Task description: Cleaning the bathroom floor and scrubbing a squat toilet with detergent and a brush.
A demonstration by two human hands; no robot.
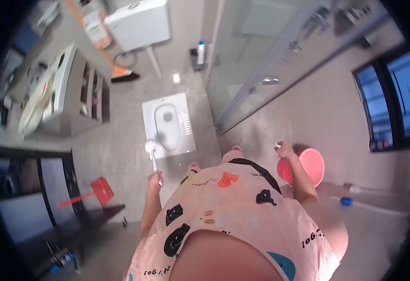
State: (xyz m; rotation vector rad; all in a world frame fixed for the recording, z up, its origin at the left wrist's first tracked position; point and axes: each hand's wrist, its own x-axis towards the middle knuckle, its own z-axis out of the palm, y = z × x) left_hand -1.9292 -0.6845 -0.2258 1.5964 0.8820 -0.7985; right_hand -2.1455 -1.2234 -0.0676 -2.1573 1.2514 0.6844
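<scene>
My left hand (155,179) is closed around the handle of a white toilet brush (153,154). The brush points away from me, its round bristle head over the near left corner of a white squat toilet (186,99). Whether the bristles touch the toilet cannot be told. My right hand (285,150) holds nothing; its fingers are slightly bent and apart. Just beside that hand is a pink-red bucket (316,165), partly covered by my right forearm.
A glass shower partition (247,89) stands right of the toilet. Beyond it are a broom (123,74), a white cistern (141,27) and a blue-capped bottle (200,52). To the left are a vanity cabinet (67,96) and a red dustpan (102,191).
</scene>
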